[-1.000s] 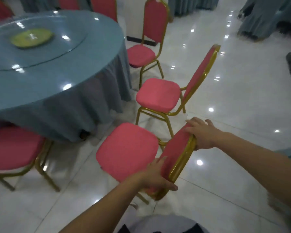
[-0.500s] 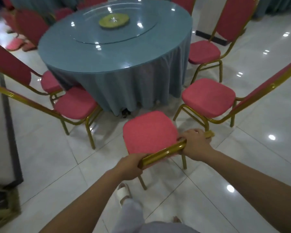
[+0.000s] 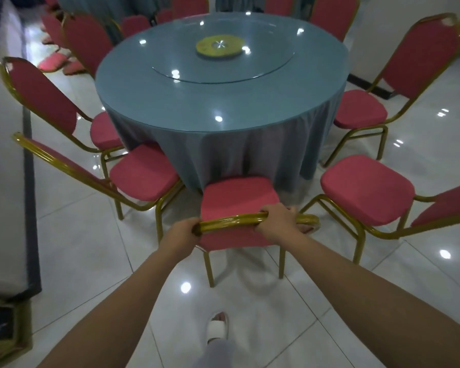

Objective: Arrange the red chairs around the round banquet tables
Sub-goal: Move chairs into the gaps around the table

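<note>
Red chair [image 3: 239, 193] on the near side of the round bench [image 3: 223, 102], seat front meeting the bench's cloth skirt, flanked by neighbouring chairs [image 3: 144, 171]. Both hands grasp its gold top rail [image 3: 231, 221]: left hand [image 3: 182, 231] at the left end, right hand [image 3: 278, 217] past centre.

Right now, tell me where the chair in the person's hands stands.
Head view, lower centre: the held chair faces the round table, flanked by the left chair and the right chair.
</note>
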A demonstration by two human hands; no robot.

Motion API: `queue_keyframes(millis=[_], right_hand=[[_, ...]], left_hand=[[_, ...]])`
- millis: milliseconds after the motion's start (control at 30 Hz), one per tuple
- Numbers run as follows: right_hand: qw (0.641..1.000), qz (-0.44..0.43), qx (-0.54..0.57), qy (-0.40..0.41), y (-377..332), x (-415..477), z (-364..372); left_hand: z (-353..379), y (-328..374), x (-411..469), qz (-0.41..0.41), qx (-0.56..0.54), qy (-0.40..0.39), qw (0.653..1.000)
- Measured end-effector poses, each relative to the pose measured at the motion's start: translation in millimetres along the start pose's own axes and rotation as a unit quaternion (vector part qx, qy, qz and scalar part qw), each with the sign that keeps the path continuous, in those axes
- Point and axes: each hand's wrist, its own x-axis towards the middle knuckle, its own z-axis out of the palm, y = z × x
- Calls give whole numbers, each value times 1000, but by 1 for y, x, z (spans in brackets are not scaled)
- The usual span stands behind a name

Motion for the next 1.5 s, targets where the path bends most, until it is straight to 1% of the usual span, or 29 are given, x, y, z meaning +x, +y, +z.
queue_keyframes(millis=[133, 267, 400, 500, 567, 667, 733, 767, 833, 900, 967, 1067, 1133, 1200, 1367, 1500], right_hand=[[1000, 9, -1, -2, -37, 41, -3], [1000, 22, -6, -13, -63, 73, -7], [999, 31, -7, 12, -69, 84, -4], [1000, 19, -4, 13, -61, 81, -6], [1000, -4, 0, 11, -51, 74, -9], [999, -26, -7, 18, -32, 59, -15], [999, -33, -20, 29, -17, 45, -18], [999, -34, -21, 35, -9, 38, -19], [998, -32, 5, 51, 7, 21, -22], [996, -33, 38, 68, 23, 6, -26], [994, -27, 68, 81, 39, -8, -31], [989, 3, 119, 91, 67, -29, -43], [985, 16, 142, 100, 94, -42, -55], [981, 19, 153, 115, 125, -58, -72], [975, 20, 162, 153, 223, -104, -126], [968, 33, 154, 195, 308, -133, -173]], left_hand=[[-23, -19, 43, 6, 7, 0, 1000], [-46, -32, 77, 21, 18, -27, 999], [-53, -40, 95, 44, 19, -38, 998], [-48, -43, 96, 60, 23, -38, 997], [-43, -44, 96, 51, 5, -55, 997], [-36, -46, 95, 22, -51, -84, 995], [-34, -45, 93, 11, -93, -90, 992], [-32, -44, 91, 8, -95, -89, 992], [-28, -35, 89, 15, -51, -64, 997], [-25, -14, 83, 54, -10, -13, 998], [-22, 18, 75, 115, -7, 28, 993], [-11, 78, 62, 194, -23, 41, 980], [3, 123, 53, 225, -45, 17, 973], [23, 168, 43, 241, -68, -24, 968], [95, 263, 8, 236, -72, -148, 958], [148, 333, -4, 243, -87, -185, 948]])
